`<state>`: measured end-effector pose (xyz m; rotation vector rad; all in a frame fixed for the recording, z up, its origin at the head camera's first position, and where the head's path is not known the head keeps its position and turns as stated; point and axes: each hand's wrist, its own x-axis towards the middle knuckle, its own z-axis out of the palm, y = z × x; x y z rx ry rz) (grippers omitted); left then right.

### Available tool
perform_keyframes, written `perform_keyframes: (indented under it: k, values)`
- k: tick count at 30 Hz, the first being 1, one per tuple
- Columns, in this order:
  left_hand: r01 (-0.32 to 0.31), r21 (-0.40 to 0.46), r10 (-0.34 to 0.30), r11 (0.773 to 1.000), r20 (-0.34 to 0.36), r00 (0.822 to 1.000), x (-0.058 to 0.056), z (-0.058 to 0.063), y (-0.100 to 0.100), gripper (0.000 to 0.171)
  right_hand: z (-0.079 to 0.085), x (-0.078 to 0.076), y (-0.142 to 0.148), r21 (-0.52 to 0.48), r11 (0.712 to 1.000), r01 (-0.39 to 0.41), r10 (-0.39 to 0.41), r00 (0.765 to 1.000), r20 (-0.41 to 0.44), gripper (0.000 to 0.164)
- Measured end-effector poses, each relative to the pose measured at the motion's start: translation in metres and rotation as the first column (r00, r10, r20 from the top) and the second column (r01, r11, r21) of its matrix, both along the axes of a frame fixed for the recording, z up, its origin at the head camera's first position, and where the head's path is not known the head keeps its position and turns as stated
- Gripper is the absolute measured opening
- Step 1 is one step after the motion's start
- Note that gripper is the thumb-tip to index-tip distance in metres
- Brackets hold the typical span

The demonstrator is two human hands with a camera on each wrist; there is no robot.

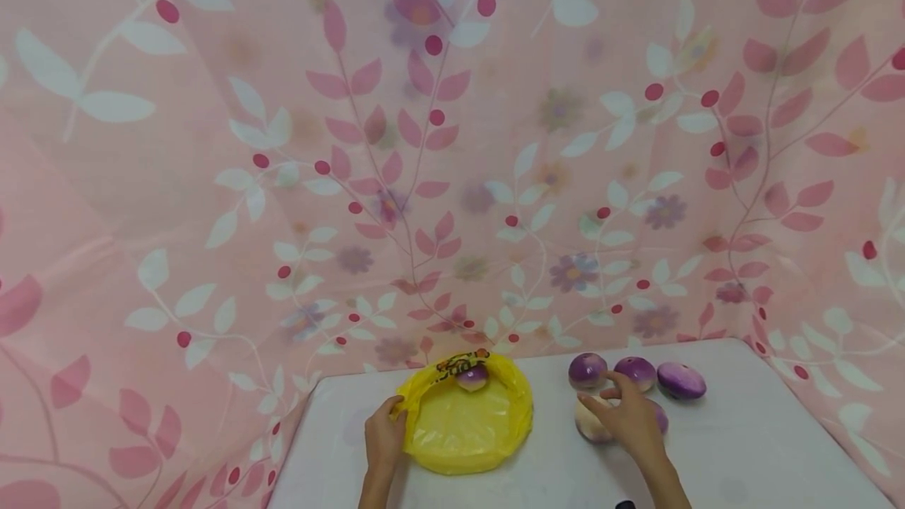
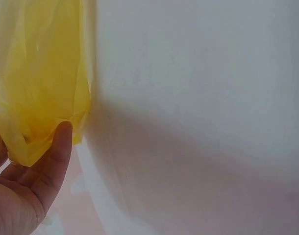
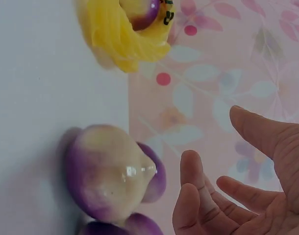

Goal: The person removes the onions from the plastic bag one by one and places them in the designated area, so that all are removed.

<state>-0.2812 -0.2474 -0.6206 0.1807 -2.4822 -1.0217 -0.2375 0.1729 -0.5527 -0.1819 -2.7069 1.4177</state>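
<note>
A yellow plastic bag (image 1: 467, 463) lies on the table with its mouth spread wide, and one purple-and-white turnip (image 1: 472, 378) shows inside near the far rim. My left hand (image 1: 385, 434) pinches the bag's left edge between thumb and fingers; the left wrist view shows the thumb (image 2: 61, 147) against the yellow film. Over the turnips at the right, my right hand (image 1: 632, 422) hovers with fingers spread and nothing between them. Nearest to it is a pale turnip (image 1: 592, 422), whose white pointed end faces the hand in the right wrist view (image 3: 110, 171).
Behind the right hand stand purple turnips: one at the left (image 1: 588, 372), one in the middle (image 1: 635, 372) and one at the right (image 1: 681, 380). Another (image 1: 659, 417) is partly hidden by the hand. A patterned pink curtain (image 1: 495, 179) hangs behind the white table (image 1: 763, 430).
</note>
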Motion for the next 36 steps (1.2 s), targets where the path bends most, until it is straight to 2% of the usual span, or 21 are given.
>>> perform_keyframes:
  k: [5, 12, 23, 36]
  values:
    - [0.006, -0.002, -0.006, 1.000, -0.010, 1.000, 0.000, -0.001, 0.000, 0.024, 0.000, -0.006, -0.014, -0.035, 0.999, 0.003, -0.002, 1.000, 0.016, 0.088]
    - [0.005, 0.006, -0.005, 1.000, -0.007, 1.000, 0.000, -0.002, -0.001, 0.024, -0.006, -0.014, -0.031, -0.057, 0.998, 0.000, -0.001, 1.000, -0.010, 0.085]
    - [0.002, 0.007, -0.002, 1.000, 0.004, 1.000, 0.001, -0.002, -0.002, 0.024, -0.013, -0.025, -0.063, -0.240, 0.971, 0.002, 0.003, 1.000, 0.021, 0.079]
    - [-0.009, 0.016, 0.008, 1.000, 0.040, 0.999, 0.001, 0.002, -0.001, 0.025, -0.013, -0.037, -0.102, -0.295, 0.955, -0.036, 0.048, 0.998, 0.032, 0.073]
